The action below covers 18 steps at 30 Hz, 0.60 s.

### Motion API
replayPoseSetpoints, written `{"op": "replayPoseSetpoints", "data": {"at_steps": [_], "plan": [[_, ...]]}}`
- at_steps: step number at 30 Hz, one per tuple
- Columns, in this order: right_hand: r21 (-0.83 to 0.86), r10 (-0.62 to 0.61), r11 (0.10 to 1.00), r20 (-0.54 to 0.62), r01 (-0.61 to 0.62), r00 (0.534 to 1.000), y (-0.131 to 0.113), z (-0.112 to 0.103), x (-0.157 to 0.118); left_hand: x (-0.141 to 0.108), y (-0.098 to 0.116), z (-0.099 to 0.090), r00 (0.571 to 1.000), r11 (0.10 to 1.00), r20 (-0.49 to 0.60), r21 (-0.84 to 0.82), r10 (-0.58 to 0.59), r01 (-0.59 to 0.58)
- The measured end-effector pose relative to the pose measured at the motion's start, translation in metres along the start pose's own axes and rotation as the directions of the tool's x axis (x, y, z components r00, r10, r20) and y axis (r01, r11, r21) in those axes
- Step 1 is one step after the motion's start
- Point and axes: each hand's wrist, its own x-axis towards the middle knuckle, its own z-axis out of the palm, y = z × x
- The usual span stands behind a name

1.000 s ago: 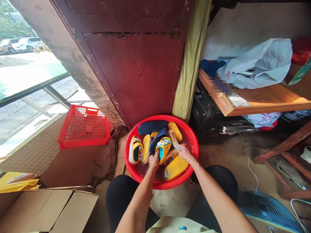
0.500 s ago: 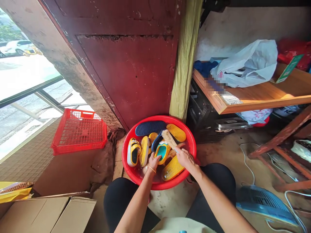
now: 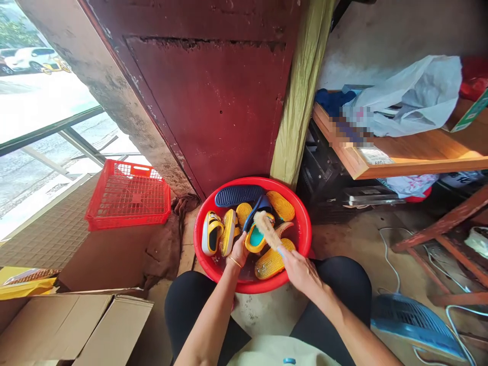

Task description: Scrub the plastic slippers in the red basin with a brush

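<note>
Tub sits on the floor in the head view, red, water in it, full of footwear. Clog, yellow with teal inside, is in the tub near the middle, opening up. Left hand grips its near-left edge. Right hand is closed round the brush by its handle, pale bristle head over the clog's far part. Can't tell how hard it presses.

Rest of the tub: navy slipper sole up at the far rim, navy strap just behind the clog. Yellow sole far right, textured slipper near right, partly under the brush hand. Two white-edged sandals at left: outer sandal, inner sandal beside it.

Around it: maroon door behind, red crate and open carton left. Desk with white bag right, blue fan on the floor below.
</note>
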Motion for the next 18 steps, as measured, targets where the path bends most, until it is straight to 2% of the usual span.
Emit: {"op": "replayPoseSetpoints", "data": {"at_steps": [3,5,7,11,13,15,18], "plan": [[-0.061,-0.078,0.995,0.060,0.082,0.995,-0.010,0.002,-0.049,0.002,-0.001,-0.004,0.999,1.000,0.045,0.013,0.021,-0.022],[-0.103,-0.090,0.990,0.067,0.097,0.994,-0.015,-0.002,-0.064,0.000,-0.002,-0.003,0.996,0.998,0.058,0.027,0.061,-0.063],[-0.126,-0.079,0.988,0.076,0.088,0.994,-0.020,-0.009,-0.055,-0.005,-0.001,0.002,0.994,0.993,0.064,0.060,0.094,-0.098],[-0.039,0.033,0.999,0.139,-0.028,0.990,-0.030,-0.028,0.015,-0.022,0.004,0.016,0.981,0.953,0.112,0.243,0.160,-0.183],[-0.005,0.017,1.000,0.135,-0.016,0.991,-0.038,-0.032,0.041,-0.030,0.006,0.022,0.980,0.937,0.124,0.295,0.158,-0.189],[0.021,-0.026,1.000,0.146,0.023,0.989,-0.044,-0.031,0.043,-0.034,0.007,0.024,0.983,0.932,0.107,0.315,0.151,-0.178],[0.013,-0.104,0.995,0.183,0.103,0.978,-0.047,-0.023,0.004,-0.033,0.005,0.024,0.978,0.930,0.093,0.305,0.186,-0.205]]}}
